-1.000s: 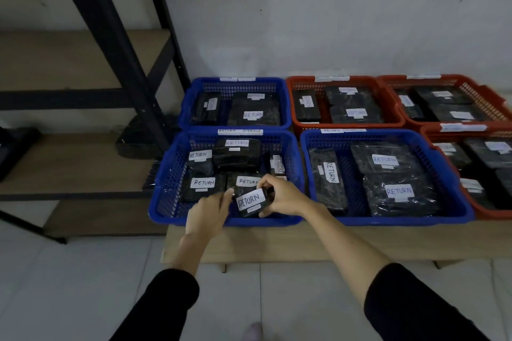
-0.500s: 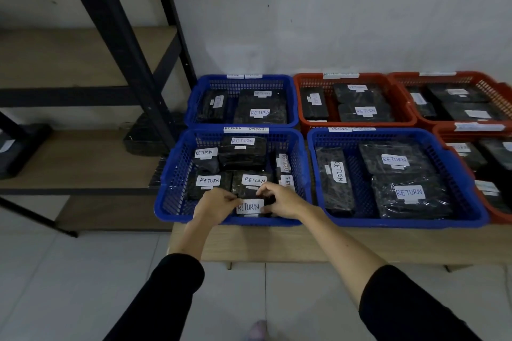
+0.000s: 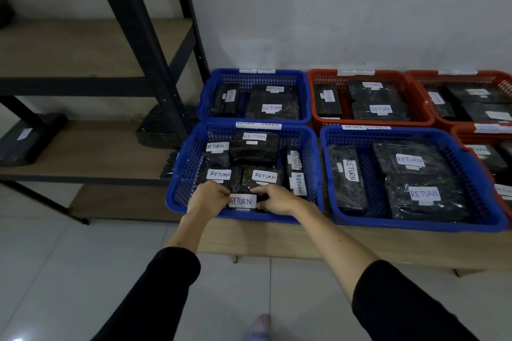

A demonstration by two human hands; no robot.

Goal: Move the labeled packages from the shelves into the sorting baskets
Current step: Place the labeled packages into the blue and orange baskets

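A small black package with a white RETURN label (image 3: pixel 242 201) lies at the front of the near-left blue basket (image 3: pixel 177 188), among several other labelled black packages. My left hand (image 3: pixel 208 198) grips its left end and my right hand (image 3: pixel 274 199) grips its right end, fingers curled round it. The basket's far rim carries a tag reading RETURN OVERDUE (image 3: pixel 258 124).
A second blue basket (image 3: pixel 415 223) sits to the right, a third (image 3: pixel 253 75) behind, and red baskets (image 3: pixel 368 75) at the back right, all on a low wooden bench (image 3: pixel 388 246). A black metal shelf unit (image 3: pixel 133 25) stands left, with black packages (image 3: pixel 158 130) on its wooden boards.
Both hands lowered the labelled package from a tilted hold above the basket's front down into the basket, where it now lies flat. The view moved closer.
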